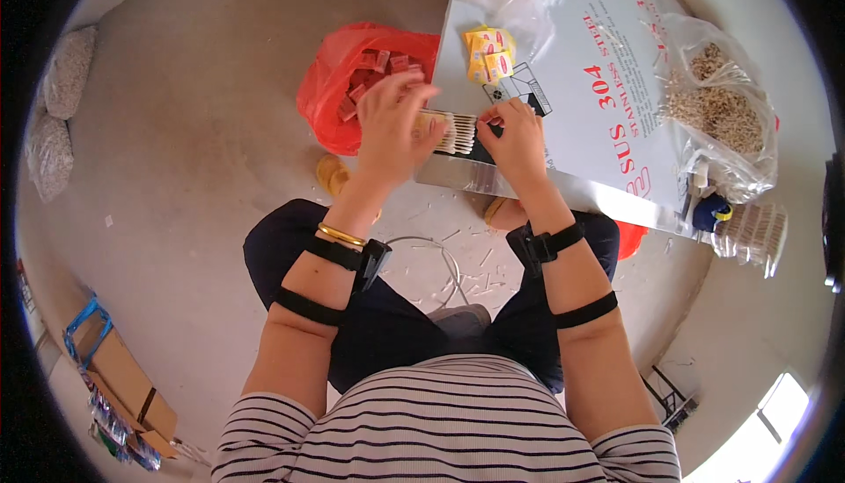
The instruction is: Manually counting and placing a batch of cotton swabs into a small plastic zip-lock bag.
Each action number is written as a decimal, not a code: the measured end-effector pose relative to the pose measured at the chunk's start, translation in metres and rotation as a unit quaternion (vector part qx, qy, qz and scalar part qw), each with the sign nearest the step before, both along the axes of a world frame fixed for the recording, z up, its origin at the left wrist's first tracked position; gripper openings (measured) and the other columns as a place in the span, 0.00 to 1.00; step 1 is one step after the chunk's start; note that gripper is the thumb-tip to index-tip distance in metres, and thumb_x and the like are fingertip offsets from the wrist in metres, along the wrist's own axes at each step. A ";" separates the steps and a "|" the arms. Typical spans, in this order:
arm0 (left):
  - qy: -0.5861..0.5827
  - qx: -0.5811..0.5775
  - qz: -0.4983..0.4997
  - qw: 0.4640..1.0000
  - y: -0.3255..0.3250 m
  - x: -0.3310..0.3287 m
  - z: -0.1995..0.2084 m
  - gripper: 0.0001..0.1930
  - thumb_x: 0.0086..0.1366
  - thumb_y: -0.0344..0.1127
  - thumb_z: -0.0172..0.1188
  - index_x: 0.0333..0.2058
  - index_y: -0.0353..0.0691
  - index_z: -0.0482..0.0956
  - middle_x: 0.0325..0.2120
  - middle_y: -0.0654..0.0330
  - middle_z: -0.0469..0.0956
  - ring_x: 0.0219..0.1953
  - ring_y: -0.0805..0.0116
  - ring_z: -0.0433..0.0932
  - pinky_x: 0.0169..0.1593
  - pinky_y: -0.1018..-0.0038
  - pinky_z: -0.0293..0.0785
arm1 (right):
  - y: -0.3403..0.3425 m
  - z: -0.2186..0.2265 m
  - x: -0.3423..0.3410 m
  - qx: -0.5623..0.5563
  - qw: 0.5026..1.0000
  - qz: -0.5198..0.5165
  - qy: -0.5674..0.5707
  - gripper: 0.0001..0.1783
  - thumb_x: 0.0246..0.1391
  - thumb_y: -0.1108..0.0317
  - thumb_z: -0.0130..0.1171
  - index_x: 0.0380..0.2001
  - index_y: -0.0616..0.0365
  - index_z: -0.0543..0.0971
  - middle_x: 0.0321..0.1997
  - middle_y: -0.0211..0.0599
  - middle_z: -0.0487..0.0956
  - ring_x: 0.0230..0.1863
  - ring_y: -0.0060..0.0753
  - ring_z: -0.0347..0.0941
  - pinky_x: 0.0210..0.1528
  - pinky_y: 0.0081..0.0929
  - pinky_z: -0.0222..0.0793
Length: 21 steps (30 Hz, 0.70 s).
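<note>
A row of thin pale sticks with rounded tips [459,133] lies side by side at the table's near left corner, between my two hands. My left hand [392,126] hovers at the left end of the row with its fingers apart, slightly blurred, and seems to hold nothing. Part of a yellowish piece shows beside its thumb. At the row's right end, my right hand [517,140] has thumb and fingertips pinched together over a dark strip [481,150]. Whatever those fingertips hold is hidden.
A red plastic bag [321,87] of small red boxes stands left of the table. Yellow printed packets [489,54] lie on the film-covered metal tabletop [572,122]. A clear bag [726,113] of small tan pieces sits at the right. Loose sticks litter the floor [475,276].
</note>
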<state>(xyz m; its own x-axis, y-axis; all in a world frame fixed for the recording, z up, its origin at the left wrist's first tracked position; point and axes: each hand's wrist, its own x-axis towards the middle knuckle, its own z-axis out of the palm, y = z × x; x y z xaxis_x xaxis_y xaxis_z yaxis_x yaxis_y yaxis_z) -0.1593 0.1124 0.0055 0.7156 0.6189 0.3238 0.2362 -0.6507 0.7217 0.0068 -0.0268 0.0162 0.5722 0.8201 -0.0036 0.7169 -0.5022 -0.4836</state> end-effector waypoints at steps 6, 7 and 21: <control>0.043 0.075 -0.101 0.991 -0.011 0.003 0.004 0.15 0.60 0.46 0.69 0.45 0.51 0.85 0.60 0.62 0.72 0.68 0.54 0.63 0.70 0.49 0.52 | 0.006 0.002 0.001 -0.025 0.999 0.015 -0.041 0.06 0.48 0.66 0.66 0.29 0.55 0.82 0.34 0.34 0.80 0.41 0.40 0.77 0.45 0.38 0.66; 0.043 0.075 -0.101 0.991 -0.012 0.002 0.003 0.15 0.60 0.46 0.69 0.45 0.51 0.85 0.60 0.62 0.72 0.68 0.54 0.63 0.70 0.49 0.52 | 0.006 0.002 0.002 -0.018 1.000 0.009 -0.015 0.06 0.48 0.66 0.65 0.29 0.55 0.81 0.34 0.36 0.80 0.41 0.43 0.76 0.46 0.41 0.66; 0.057 0.072 -0.106 0.990 -0.014 0.000 -0.004 0.17 0.59 0.47 0.70 0.46 0.51 0.83 0.60 0.60 0.72 0.69 0.53 0.63 0.70 0.49 0.51 | 0.005 0.013 0.008 0.037 0.996 0.085 0.008 0.05 0.49 0.70 0.64 0.31 0.53 0.79 0.35 0.34 0.79 0.43 0.41 0.77 0.46 0.40 0.68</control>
